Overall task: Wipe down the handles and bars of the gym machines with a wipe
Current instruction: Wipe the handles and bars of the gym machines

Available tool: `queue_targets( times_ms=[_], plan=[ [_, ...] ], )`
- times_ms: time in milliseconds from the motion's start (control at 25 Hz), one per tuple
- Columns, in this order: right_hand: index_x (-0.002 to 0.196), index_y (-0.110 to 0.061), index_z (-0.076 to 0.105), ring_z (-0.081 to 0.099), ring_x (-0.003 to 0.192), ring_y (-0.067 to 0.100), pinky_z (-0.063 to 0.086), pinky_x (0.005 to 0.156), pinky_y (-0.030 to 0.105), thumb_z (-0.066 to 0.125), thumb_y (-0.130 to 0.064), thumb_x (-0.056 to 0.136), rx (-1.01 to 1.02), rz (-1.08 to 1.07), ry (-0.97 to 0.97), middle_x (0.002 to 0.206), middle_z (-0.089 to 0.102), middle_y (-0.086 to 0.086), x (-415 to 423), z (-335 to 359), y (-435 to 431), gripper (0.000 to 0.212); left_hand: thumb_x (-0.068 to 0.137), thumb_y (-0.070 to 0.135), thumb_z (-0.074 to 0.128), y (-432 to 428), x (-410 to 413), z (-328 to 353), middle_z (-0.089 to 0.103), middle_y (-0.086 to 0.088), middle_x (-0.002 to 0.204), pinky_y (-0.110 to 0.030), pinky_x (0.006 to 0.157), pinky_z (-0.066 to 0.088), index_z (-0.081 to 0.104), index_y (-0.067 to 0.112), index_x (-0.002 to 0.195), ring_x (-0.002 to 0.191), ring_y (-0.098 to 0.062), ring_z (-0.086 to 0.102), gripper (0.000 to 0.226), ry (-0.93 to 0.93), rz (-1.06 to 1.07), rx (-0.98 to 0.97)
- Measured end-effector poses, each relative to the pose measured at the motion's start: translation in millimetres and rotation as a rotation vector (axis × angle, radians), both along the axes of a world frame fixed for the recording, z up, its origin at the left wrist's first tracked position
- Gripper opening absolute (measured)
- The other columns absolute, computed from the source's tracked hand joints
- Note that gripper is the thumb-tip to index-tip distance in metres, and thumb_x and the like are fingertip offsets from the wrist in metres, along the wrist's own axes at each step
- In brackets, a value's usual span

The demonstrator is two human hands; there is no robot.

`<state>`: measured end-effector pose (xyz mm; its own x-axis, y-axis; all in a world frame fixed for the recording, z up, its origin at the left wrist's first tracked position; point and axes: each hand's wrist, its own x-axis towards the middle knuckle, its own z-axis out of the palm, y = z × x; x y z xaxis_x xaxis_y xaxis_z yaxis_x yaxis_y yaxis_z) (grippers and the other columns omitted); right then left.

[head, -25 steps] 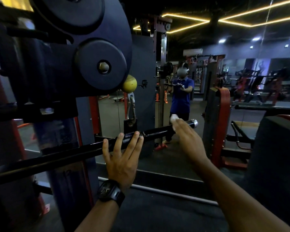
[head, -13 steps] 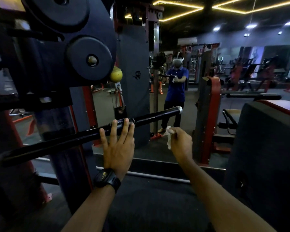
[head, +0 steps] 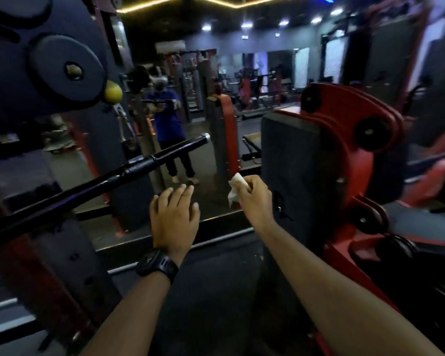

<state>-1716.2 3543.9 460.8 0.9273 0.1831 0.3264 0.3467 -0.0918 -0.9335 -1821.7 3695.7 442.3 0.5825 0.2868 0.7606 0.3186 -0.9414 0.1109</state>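
In a dim gym, our right grip [head: 254, 199] is clenched on a crumpled white paper wipe [head: 235, 187]. The wipe is pinched between the thumb and curled fingers; it sticks out above and to the left of the knuckles, and a loose fold hangs down beside the fingers. The wipe is held in the air, well apart from the long black steel bar [head: 113, 178], lower than the bar's capped end and off to its right. Our left grip [head: 174, 219] is released, fingers straight and close together, palm turned away from us. It hovers just below and to the right of the bar without touching it, near the wipe. A black digital wristwatch [head: 157, 264] sits on the left wrist. The bar slants up from the lower left, passing under a round black weight plate [head: 67, 69] and a dull yellow ball [head: 112, 92]. To the right stands a red-framed machine [head: 344, 140] with a dark upright pad [head: 290, 160], just beside the right wrist. Ahead, a wall mirror [head: 206, 155] shows a person in a blue shirt [head: 167, 116] among blurred rows of equipment.
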Motion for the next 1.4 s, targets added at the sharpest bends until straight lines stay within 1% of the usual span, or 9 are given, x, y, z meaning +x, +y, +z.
queue_targets(
  times_ms=[120, 280, 480, 640, 720, 880, 1040, 1160, 1400],
  plan=[
    [0.093, -0.017, 0.059, 0.062, 0.063, 0.007, 0.053, 0.055, 0.025, 0.062, -0.037, 0.093, 0.073, -0.060, 0.043, 0.076, 0.066, -0.002, -32.2, -6.2, -47.4, 0.021, 0.091, 0.026, 0.063, -42.4, -4.0, -13.9, 0.062, -0.004, 0.131, -0.050, 0.102, 0.039, 0.062, 0.015, 0.129, 0.121, -0.029, 0.051, 0.040, 0.078, -0.157, -0.067],
    [0.090, -0.016, 0.059, 0.055, 0.057, -0.003, 0.043, 0.051, 0.015, 0.061, -0.027, 0.093, 0.040, -0.248, 0.058, 0.073, 0.062, -0.008, -62.9, -15.5, -113.6, 0.011, 0.089, 0.031, 0.052, -103.3, -4.0, -25.0, 0.065, -0.003, 0.126, -0.048, 0.098, 0.043, 0.063, 0.015, 0.126, 0.116, -0.027, 0.055, 0.042, 0.122, -0.346, -0.070],
    [0.102, -0.020, 0.070, 0.061, 0.080, -0.001, 0.048, 0.072, 0.018, 0.057, -0.021, 0.091, -0.047, -0.470, 0.063, 0.085, 0.067, -0.014, -92.8, -36.7, -215.8, 0.017, 0.087, 0.036, 0.046, -194.0, -7.1, -36.0, 0.066, 0.000, 0.122, -0.046, 0.094, 0.045, 0.064, 0.016, 0.125, 0.111, -0.024, 0.057, 0.046, 0.205, -0.591, -0.072],
    [0.083, -0.019, 0.072, 0.063, 0.077, 0.005, 0.049, 0.071, 0.027, 0.056, -0.024, 0.092, -0.082, -0.572, 0.064, 0.080, 0.069, -0.009, -120.1, -49.0, -294.3, 0.020, 0.087, 0.037, 0.046, -271.2, -12.3, -45.6, 0.068, 0.000, 0.118, -0.046, 0.092, 0.046, 0.065, 0.016, 0.122, 0.108, -0.024, 0.058, 0.045, 0.225, -0.726, -0.064],
    [0.065, -0.017, 0.060, 0.054, 0.062, 0.008, 0.045, 0.062, 0.032, 0.056, -0.028, 0.093, -0.138, -0.622, 0.078, 0.064, 0.059, -0.009, -137.4, -58.7, -343.0, 0.030, 0.086, 0.040, 0.042, -317.3, -18.8, -50.0, 0.068, 0.001, 0.116, -0.045, 0.091, 0.046, 0.066, 0.017, 0.120, 0.106, -0.023, 0.059, 0.047, 0.236, -0.788, -0.056],
    [0.071, -0.009, 0.063, 0.058, 0.062, 0.015, 0.052, 0.064, 0.039, 0.055, -0.037, 0.092, -0.232, -0.693, 0.129, 0.064, 0.063, -0.003, -171.2, -83.4, -436.8, 0.036, 0.085, 0.037, 0.049, -400.4, -29.8, -60.8, 0.070, 0.000, 0.113, -0.043, 0.087, 0.046, 0.068, 0.016, 0.118, 0.102, -0.026, 0.061, 0.044, 0.250, -0.876, -0.027],
    [0.087, -0.017, 0.072, 0.062, 0.070, 0.005, 0.051, 0.067, 0.023, 0.059, -0.020, 0.091, -0.169, -0.718, 0.118, 0.075, 0.068, -0.009, -203.8, -90.8, -528.4, 0.014, 0.083, 0.036, 0.052, -494.6, -46.5, -69.6, 0.071, -0.001, 0.111, -0.043, 0.083, 0.049, 0.069, 0.015, 0.116, 0.098, -0.028, 0.062, 0.043, 0.260, -0.913, -0.035],
    [0.089, -0.013, 0.072, 0.061, 0.064, -0.005, 0.044, 0.058, 0.008, 0.062, -0.015, 0.091, -0.159, -0.691, 0.112, 0.078, 0.071, -0.001, -209.3, -93.9, -582.3, 0.010, 0.083, 0.039, 0.048, -546.6, -53.7, -75.4, 0.071, 0.000, 0.106, -0.043, 0.079, 0.050, 0.070, 0.015, 0.113, 0.093, -0.028, 0.063, 0.044, 0.245, -0.919, -0.004],
    [0.092, -0.020, 0.072, 0.063, 0.077, -0.005, 0.045, 0.063, 0.009, 0.063, -0.025, 0.091, -0.127, -0.681, 0.157, 0.084, 0.070, -0.012, -157.3, -113.1, -661.4, 0.011, 0.088, 0.028, 0.065, -618.0, -3.6, -74.5, 0.070, -0.002, 0.113, -0.045, 0.086, 0.045, 0.067, 0.013, 0.120, 0.102, -0.031, 0.059, 0.034, 0.312, -0.860, -0.072]
  ],
)
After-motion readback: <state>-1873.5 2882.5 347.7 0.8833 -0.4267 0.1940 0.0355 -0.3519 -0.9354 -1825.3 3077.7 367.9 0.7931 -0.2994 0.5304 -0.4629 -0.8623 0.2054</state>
